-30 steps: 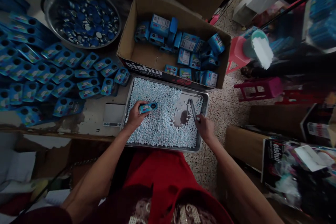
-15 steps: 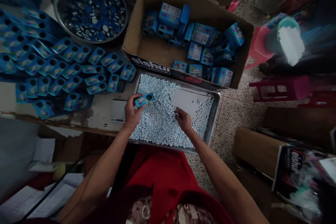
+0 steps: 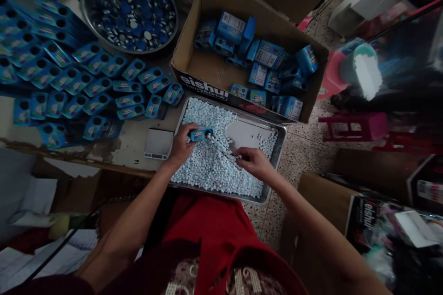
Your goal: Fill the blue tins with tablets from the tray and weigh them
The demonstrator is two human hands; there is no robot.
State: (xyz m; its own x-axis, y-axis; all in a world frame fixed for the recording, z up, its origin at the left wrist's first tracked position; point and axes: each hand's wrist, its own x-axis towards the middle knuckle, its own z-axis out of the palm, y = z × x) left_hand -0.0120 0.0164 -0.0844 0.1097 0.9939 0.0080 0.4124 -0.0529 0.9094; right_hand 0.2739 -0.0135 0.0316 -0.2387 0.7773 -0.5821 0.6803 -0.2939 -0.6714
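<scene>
Speckled floor tiles [image 3: 292, 156] lie beyond the right grip [image 3: 254, 161], while a worn worktop [image 3: 129, 144] extends to the left of the left grip [image 3: 182, 145]. A cardboard carton [image 3: 207, 88] full of blue packs stands ahead of both grips, and directly under them sits a metal tray [image 3: 247, 130]. Just left of the left grip is a flat scale [image 3: 157, 142]. That grip is closed round one small blue box [image 3: 200, 135], its dark opening turned towards the right grip, over the pale pellets [image 3: 207, 175]. Keeping the opening low over the heap should let strays drop back into the tray; a light pinch would probably spare the box's sides. Left forearm slants in from lower left, right from lower right, its bent fingers down at the pellets; what they hold, I cannot tell.
</scene>
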